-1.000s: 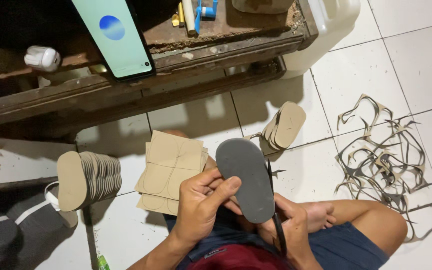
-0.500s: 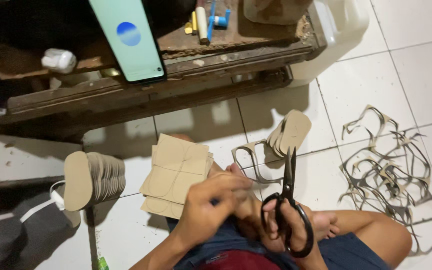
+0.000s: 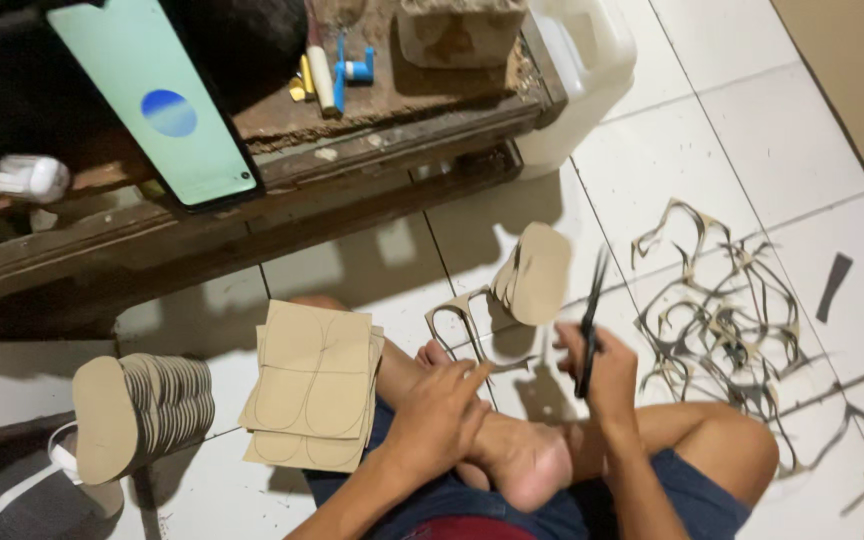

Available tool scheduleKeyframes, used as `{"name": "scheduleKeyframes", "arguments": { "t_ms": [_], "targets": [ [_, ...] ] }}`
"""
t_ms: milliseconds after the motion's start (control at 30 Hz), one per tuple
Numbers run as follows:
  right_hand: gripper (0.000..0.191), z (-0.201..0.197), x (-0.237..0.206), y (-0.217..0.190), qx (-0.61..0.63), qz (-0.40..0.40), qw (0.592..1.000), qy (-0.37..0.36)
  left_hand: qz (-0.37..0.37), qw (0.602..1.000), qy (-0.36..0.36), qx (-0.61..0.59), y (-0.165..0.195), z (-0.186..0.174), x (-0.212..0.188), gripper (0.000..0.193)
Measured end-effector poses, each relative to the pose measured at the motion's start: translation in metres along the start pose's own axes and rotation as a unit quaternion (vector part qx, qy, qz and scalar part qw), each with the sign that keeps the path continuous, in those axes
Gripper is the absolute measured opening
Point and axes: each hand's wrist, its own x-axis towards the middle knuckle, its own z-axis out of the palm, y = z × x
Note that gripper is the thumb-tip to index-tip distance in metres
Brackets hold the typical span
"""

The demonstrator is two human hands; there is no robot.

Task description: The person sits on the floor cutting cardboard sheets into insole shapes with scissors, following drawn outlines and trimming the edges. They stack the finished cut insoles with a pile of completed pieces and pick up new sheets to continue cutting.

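My right hand (image 3: 607,372) is clenched round the handles of the black scissors (image 3: 589,322), blades pointing up, handles hidden in my fist; my left hand (image 3: 439,410) rests loose and empty on my foot (image 3: 512,455); a cardboard offcut (image 3: 467,330) lies just beyond my toes; marked cardboard sheets (image 3: 314,385) sit beside my knee.

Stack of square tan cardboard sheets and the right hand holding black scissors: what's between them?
In the head view, between the stack of square tan cardboard sheets and the right hand with black scissors lie the left hand and a bare foot.
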Motion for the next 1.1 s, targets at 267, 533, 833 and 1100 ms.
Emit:
{"name": "scheduleKeyframes", "arguments": {
  "t_ms": [267, 533, 833, 1100],
  "targets": [
    [0.031, -0.006, -0.027, 0.043, 0.046, 0.116, 0.992, 0.010, -0.068, 0.978, -0.114, 0.159, -0.023, 0.049, 0.038, 0.035],
    [0.025, -0.013, -0.024, 0.048, -0.020, 0.010, 1.000, -0.012, -0.235, 0.930, -0.133, 0.251, -0.035, 0.070, 0.074, 0.017],
    [0.042, -0.019, 0.030, 0.065, 0.036, 0.103, 0.993, 0.040, 0.092, 0.981, 0.032, 0.168, 0.066, 0.047, 0.072, 0.015],
    [0.045, -0.008, 0.049, 0.037, -0.176, 0.063, 0.982, -0.009, 0.299, 0.937, -0.047, 0.173, 0.028, 0.091, 0.083, 0.025]
  ]
}}
